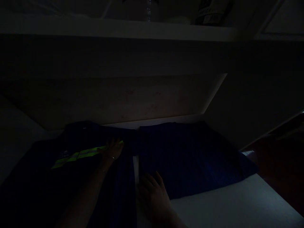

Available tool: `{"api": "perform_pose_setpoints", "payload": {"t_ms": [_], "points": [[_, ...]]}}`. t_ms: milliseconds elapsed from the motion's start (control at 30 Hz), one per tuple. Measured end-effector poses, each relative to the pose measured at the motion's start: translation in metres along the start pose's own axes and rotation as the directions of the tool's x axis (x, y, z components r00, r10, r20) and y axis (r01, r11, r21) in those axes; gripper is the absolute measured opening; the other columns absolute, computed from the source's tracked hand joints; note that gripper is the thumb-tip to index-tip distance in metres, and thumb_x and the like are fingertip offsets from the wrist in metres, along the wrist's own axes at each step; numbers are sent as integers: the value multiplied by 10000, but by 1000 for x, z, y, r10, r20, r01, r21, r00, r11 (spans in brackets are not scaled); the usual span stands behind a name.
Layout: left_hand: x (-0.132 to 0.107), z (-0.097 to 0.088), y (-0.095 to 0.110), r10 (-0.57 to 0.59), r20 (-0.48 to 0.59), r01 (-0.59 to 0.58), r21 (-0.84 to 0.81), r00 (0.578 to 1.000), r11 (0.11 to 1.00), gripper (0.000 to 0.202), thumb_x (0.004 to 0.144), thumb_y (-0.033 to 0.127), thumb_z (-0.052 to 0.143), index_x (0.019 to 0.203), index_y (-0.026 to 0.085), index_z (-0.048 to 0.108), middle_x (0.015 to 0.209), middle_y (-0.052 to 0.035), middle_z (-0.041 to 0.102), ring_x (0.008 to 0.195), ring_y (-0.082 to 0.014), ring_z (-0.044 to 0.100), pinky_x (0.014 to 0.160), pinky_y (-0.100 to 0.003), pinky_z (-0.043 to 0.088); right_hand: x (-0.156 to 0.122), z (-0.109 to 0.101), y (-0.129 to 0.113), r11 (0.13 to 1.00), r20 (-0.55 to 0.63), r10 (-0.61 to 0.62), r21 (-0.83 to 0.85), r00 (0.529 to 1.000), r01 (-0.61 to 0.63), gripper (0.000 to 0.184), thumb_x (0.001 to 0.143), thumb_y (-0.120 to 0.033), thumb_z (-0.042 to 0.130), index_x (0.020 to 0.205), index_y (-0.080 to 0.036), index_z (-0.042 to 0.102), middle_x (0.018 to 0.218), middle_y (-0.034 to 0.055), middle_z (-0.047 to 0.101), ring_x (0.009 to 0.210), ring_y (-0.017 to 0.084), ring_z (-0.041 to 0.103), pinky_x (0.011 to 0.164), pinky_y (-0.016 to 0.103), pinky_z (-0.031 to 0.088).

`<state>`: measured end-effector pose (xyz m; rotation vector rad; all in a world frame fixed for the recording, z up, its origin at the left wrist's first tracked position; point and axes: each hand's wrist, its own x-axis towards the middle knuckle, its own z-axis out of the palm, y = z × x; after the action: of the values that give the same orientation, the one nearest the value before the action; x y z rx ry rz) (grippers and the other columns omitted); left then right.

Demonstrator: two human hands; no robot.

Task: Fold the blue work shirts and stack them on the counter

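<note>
The scene is very dark. My left hand lies flat with fingers stretched out on a dark blue garment, right beside its yellow-green reflective stripe. A ring shows on one finger. My right hand rests open, fingers spread, on the left edge of a second dark blue garment laid flat to the right. Both garments lie on a white surface, with a narrow white gap between them.
A pale board rises behind the garments. Above it runs a white shelf with dim items on it. Dark reddish floor shows past the surface's right edge.
</note>
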<state>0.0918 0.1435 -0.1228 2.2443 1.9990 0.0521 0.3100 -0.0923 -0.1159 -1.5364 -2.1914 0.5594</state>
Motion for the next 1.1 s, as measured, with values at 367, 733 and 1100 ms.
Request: {"api": "perform_pose_setpoints", "payload": {"t_ms": [367, 733, 1100], "points": [[-99, -11, 122, 140, -56, -150, -275, 989, 950, 296, 924, 332, 425, 1099, 218, 635, 1155, -64, 670, 1066, -174, 618, 961, -270, 427, -16, -5, 15, 821, -261, 265, 566, 928, -76, 346, 969, -421, 432, 815, -192, 642, 767, 36, 644, 700, 147, 588, 640, 256, 445], [-90, -1, 159, -23, 127, 75, -417, 992, 906, 270, 864, 191, 511, 1070, 155, 682, 1156, -138, 700, 1090, -219, 646, 925, -301, 466, -125, -22, 38, 761, -151, 368, 615, 917, -204, 355, 951, -469, 434, 802, -196, 606, 780, 47, 639, 738, 184, 600, 687, 286, 441], [-151, -66, 238, 551, -2, -273, -870, 834, 410, 172, 834, 190, 583, 978, 188, 677, 1400, -84, 565, 1247, -185, 549, 1040, -303, 415, -116, -19, 50, 664, -166, 522, 695, 836, -277, 417, 883, -561, 497, 804, -184, 658, 728, 39, 650, 698, 192, 594, 621, 276, 461]]}}
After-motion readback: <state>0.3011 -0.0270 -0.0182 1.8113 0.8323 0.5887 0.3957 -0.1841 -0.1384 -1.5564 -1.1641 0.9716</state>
